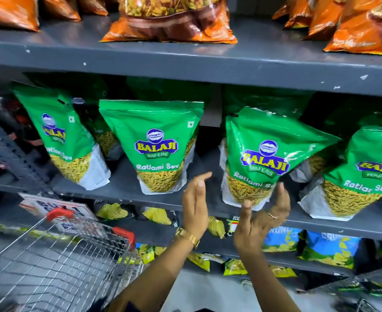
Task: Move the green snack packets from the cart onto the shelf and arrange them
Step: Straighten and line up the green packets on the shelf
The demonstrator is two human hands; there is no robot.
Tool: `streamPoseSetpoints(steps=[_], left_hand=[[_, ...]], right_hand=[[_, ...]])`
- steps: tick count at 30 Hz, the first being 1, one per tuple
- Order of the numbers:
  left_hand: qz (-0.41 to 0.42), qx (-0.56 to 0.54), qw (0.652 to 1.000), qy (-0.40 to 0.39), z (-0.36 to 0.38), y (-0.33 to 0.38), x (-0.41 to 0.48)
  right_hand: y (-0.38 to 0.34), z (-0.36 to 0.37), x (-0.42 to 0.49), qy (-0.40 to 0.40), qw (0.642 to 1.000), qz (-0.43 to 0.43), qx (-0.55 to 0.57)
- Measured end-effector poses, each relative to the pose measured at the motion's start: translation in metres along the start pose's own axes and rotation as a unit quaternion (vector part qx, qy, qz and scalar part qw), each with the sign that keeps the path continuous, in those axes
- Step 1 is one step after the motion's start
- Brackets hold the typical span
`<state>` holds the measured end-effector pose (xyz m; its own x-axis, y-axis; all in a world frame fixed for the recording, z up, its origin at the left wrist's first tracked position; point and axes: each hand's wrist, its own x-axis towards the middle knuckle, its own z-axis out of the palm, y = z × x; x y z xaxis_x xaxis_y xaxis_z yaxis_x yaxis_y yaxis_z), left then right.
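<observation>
The wire cart [57, 262] stood at lower left, its basket showing no packets in the visible part. Above it, the grey middle shelf [122, 188] carried four front green snack packets. The leftmost packet [61, 140] leaned to the left. The second packet [156, 147] stood upright, just right of it, with more green packets behind in shadow.

The left hand [195, 206], a gold watch [188, 236] on its wrist, was raised in front of the shelf edge between the second and third packets. Its fingers were extended and apart, holding nothing and touching no packet.

The third packet [259, 158] was tilted, its top leaning right. The right hand [264, 218], wearing a ring [272, 215], was open, with fingertips at the packet's lower edge; whether they touched it could not be told.

The fourth packet [365, 172] stood at far right. Orange packets [169, 23] occupied the shelf above.
</observation>
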<state>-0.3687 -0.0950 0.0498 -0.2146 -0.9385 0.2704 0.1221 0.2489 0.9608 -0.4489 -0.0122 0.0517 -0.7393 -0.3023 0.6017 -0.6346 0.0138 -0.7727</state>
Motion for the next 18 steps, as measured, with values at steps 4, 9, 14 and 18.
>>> streamPoseSetpoints(steps=[4, 9, 14, 18], left_hand=[[0.084, 0.038, 0.993, 0.075, -0.054, 0.005, -0.003], [0.059, 0.061, 0.978, 0.192, -0.092, -0.005, 0.017], [0.079, 0.109, 0.972, 0.191, -0.094, 0.000, 0.027], [0.140, 0.148, 0.977, 0.060, -0.060, 0.000, 0.007]], right_hand=[[-0.019, 0.008, -0.005, 0.007, 0.999, -0.039, -0.013], [-0.047, 0.059, -0.022, -0.181, 0.975, -0.004, 0.127], [-0.053, 0.081, -0.016, -0.117, 0.983, 0.047, 0.135], [-0.040, 0.056, -0.006, 0.005, 0.990, 0.038, 0.135]])
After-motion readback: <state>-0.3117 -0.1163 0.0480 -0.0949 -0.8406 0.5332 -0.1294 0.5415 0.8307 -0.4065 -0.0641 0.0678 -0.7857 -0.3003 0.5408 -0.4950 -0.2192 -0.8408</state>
